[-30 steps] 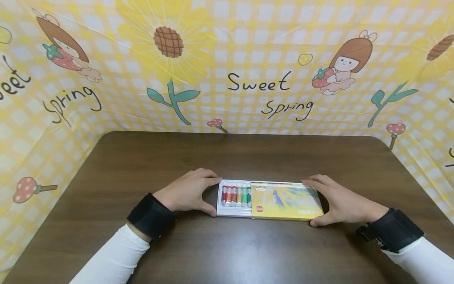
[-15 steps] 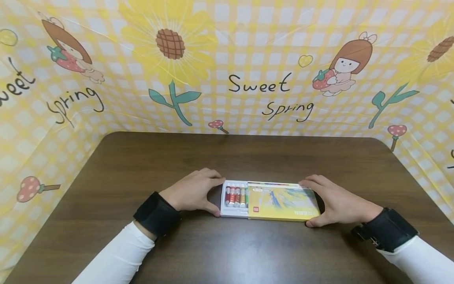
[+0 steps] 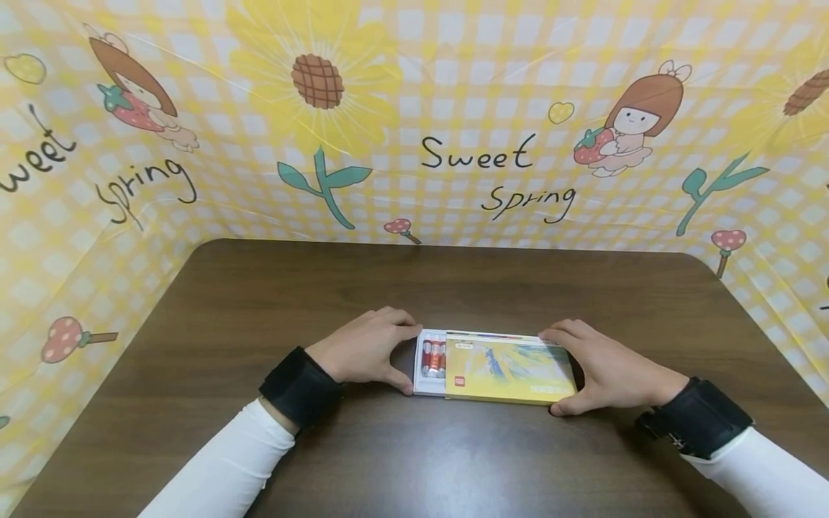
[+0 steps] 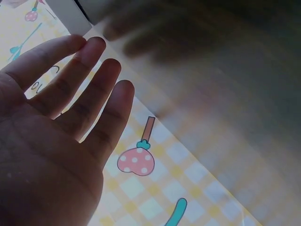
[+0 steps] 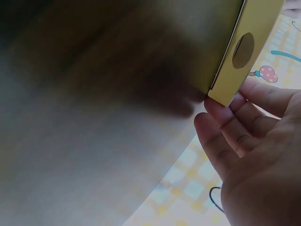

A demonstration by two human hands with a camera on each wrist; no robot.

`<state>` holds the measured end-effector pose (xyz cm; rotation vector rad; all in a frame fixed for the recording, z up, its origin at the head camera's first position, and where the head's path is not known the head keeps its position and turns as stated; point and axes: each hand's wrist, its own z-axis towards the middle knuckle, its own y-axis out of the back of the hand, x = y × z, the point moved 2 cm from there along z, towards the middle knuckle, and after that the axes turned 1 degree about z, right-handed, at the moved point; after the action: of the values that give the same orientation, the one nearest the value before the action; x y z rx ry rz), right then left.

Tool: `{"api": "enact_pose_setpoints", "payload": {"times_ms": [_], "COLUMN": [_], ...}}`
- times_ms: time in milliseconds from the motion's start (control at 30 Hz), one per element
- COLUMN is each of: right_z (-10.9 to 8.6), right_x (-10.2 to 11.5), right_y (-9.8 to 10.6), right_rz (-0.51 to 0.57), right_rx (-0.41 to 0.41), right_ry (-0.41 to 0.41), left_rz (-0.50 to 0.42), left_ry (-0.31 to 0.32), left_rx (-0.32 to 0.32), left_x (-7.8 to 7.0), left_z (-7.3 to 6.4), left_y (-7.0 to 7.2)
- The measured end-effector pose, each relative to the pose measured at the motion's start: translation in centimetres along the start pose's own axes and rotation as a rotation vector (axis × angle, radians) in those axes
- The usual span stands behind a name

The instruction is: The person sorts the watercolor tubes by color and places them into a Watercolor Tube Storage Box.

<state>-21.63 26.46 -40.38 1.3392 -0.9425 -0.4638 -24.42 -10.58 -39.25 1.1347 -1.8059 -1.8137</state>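
A flat paint box lies on the table in the head view. Its yellow printed sleeve [image 3: 508, 370] covers most of a white tray [image 3: 429, 389], which sticks out at the left. A few red and brown paint tubes [image 3: 435, 357] show in the exposed part; the sleeve hides the others. My left hand [image 3: 363, 349] grips the tray's left end between thumb and fingers. Across the sleeve's right end, my right hand [image 3: 612, 368] holds its near and far corners. In the right wrist view, fingertips touch the yellow sleeve end [image 5: 263, 28], which has a round cutout.
The brown wooden table [image 3: 414, 288] extends around the box on all sides. Behind it and at both sides hangs a yellow checked cloth [image 3: 453, 86] with printed flowers and lettering. Black bands [image 3: 301, 388] circle both wrists.
The tray has slid further into the sleeve, so fewer tubes show, the green ones now covered. My hands have come closer together, each keeping its hold.
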Motion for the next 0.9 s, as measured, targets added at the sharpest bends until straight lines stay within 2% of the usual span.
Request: {"api": "enact_pose_setpoints", "payload": {"times_ms": [300,900], "right_z": [0.8,1.6], "right_x": [0.7,1.2], "right_y": [-0.4,-0.3], "right_rz": [-0.010,-0.009], "right_rx": [0.013,0.006], "right_ry": [0.001,0.015], "left_rz": [0.016,0.095], "left_ry": [-0.024,-0.032], "left_rx": [-0.001,-0.013], "left_x": [-1.0,-1.7], "left_z": [0.7,1.3], "left_y": [-0.2,-0.2]}}
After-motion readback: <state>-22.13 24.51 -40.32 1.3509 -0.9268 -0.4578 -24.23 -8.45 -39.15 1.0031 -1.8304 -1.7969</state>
